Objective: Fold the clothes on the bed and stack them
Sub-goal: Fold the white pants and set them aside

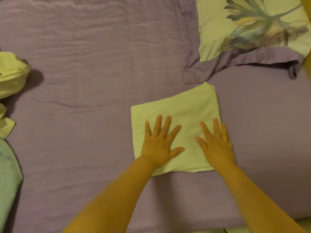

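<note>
Seen from above, your two bare forearms reach forward over a wrinkled mauve bedsheet (87,68) that covers the whole bed. Both palms lie flat on a pale yellow-green cloth folded into a rough square (183,111), which sits just right of the middle of the view, near the front edge of the bed. Your left hand (159,145) presses the lower left part of the square with its fingers straight and fanned wide; your right hand (217,145) presses the lower right part, fingers straight and closer together, its outer edge about level with the cloth's right side. Neither hand grips anything. Beyond the square, apart from it, lies a pillow in a pale floral case with a mauve border (249,39). At the far left edge sits a crumpled heap of pale yellow-green clothes (11,76), not yet folded, and below it a pale green fabric bundle (8,179) cut off by the frame. The main risk from here is the fold coming undone: the far right corner of the square already pokes up in a small point, so if you lift both hands at once, or drag them while smoothing, the upper layers may slide or spring open. Because the square lies close to the bed's front edge, a careless pull towards you could send it off. The sheet under it is soft and creased, so a stack started here may lean.
</note>
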A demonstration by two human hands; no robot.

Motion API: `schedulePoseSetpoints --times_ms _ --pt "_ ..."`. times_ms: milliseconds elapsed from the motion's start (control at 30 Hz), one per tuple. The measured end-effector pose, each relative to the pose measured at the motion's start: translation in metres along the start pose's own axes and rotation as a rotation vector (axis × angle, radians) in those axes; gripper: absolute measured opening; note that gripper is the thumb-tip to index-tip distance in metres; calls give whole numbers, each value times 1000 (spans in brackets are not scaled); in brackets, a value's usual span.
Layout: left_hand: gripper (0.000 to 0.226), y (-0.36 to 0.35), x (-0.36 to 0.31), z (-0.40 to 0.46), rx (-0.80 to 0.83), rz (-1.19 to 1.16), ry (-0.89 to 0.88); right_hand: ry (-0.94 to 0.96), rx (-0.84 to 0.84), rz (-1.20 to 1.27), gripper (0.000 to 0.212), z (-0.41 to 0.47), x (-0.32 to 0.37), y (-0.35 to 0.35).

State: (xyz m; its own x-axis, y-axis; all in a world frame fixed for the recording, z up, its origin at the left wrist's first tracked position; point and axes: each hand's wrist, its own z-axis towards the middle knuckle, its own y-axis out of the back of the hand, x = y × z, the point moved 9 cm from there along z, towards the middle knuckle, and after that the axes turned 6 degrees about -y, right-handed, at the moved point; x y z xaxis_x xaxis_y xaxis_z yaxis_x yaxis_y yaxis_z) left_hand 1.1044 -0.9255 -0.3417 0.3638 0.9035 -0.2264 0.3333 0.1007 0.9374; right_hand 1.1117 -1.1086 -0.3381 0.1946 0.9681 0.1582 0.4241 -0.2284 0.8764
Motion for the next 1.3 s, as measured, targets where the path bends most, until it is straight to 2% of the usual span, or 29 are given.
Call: schedulePoseSetpoints --times_ms 67,133,200,300,400,467,567,733,867,1000,1067,1100,1167,1200,1300 --pt "81 6 13 -10 -49 -77 138 -114 -71 231 73 3 -11 11" --pt "95 6 39 -31 -61 -254 436 -211 -115 402 85 7 -21 20" --pt "107 1 54 -57 -47 -466 732 -293 -50 497 95 15 -33 15" --pt "104 6 63 -70 -165 -765 899 -404 118 605 84 24 -41 4" --pt "82 13 71 -69 -285 -1060 922 -382 93 673 62 24 -31 19" --pt "63 33 79 -69 -361 -1077 909 -336 9 667 55 20 -18 37" --pt "50 76 94 -60 -465 -1073 866 -242 -67 699 51 21 14 69" --pt "59 147 150 -22 -539 -941 760 -51 -78 813 50 68 84 134" --pt "71 195 199 15 -608 -883 711 94 4 767 53 118 134 169" --pt "71 223 235 54 -670 -880 633 159 -56 732 64 163 164 194" --pt "58 210 252 69 -610 -889 700 153 -85 716 70 182 167 194" --pt "56 199 259 76 -499 -796 743 158 -101 652 71 189 170 190" --pt "63 172 246 91 -118 -387 651 203 -100 412 68 194 176 169" --pt "66 156 234 98 7 -265 558 227 -72 268 65 193 180 152" --pt "67 112 194 105 223 -183 364 288 58 -168 54 177 187 97"
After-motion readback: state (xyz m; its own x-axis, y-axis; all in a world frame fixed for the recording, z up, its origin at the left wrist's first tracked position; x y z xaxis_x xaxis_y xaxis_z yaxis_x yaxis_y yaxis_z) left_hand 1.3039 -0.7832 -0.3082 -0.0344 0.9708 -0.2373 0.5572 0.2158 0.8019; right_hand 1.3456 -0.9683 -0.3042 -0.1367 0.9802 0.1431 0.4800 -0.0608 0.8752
